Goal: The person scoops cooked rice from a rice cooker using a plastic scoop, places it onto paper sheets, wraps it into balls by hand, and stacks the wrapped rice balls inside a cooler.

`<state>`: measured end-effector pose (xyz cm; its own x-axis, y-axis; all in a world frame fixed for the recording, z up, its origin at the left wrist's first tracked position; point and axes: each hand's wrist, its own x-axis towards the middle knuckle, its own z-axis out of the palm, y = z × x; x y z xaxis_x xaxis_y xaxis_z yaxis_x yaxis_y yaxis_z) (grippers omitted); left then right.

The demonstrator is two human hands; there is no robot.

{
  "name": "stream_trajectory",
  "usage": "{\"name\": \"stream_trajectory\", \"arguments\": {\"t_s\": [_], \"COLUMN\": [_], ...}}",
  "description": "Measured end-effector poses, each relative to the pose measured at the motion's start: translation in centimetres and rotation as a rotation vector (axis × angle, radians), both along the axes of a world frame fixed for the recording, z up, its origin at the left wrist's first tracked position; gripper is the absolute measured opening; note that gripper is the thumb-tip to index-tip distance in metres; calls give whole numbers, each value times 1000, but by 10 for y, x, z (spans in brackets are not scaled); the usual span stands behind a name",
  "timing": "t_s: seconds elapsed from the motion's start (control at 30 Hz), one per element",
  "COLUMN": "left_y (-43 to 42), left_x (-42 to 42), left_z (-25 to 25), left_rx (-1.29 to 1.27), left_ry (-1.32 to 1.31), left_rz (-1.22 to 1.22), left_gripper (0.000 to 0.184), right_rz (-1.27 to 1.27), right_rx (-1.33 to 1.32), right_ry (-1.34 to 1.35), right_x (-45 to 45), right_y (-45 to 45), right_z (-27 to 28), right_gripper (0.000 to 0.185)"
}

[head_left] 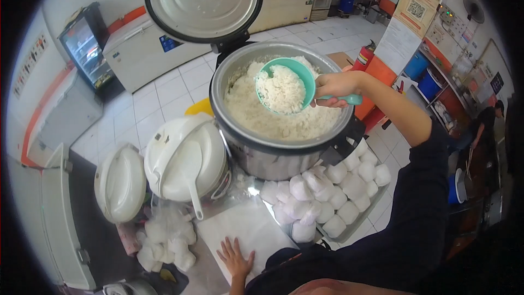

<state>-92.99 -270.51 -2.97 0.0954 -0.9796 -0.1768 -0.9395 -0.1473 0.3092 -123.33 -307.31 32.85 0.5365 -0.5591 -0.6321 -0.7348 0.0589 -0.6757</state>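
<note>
My right hand (337, 88) is closed round the handle of a mint-green scoop (308, 79). Cooked white rice (279, 90) fills the scoop, which is tilted above the large rice cooker (240, 155). More rice (245, 109) lies inside the pot, and the cooker's round lid (204, 0) stands raised at the back. Down at the front, my left hand (236, 259) rests with fingers spread on a stack of white paper sheets (245, 229).
Several white wrapped portions (338, 196) are piled on a tray to the right. On the left are white lidded containers (183, 153), a white rice paddle (195, 177) and a plastic bag of white lumps (166, 240). Another person (483, 125) is at the far right.
</note>
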Motion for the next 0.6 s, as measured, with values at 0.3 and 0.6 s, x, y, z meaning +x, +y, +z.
{"name": "stream_trajectory", "arguments": {"t_s": [0.3, 0.6], "left_y": [1, 29], "left_x": [7, 23], "left_z": [6, 6], "left_rx": [-9, -78], "left_ry": [49, 33], "left_rz": [-48, 32], "left_gripper": [97, 95], "right_rz": [157, 191], "right_rx": [463, 172], "right_ry": [-164, -214], "right_x": [70, 92], "right_y": [146, 164], "right_z": [-83, -114], "right_gripper": [21, 25]}}
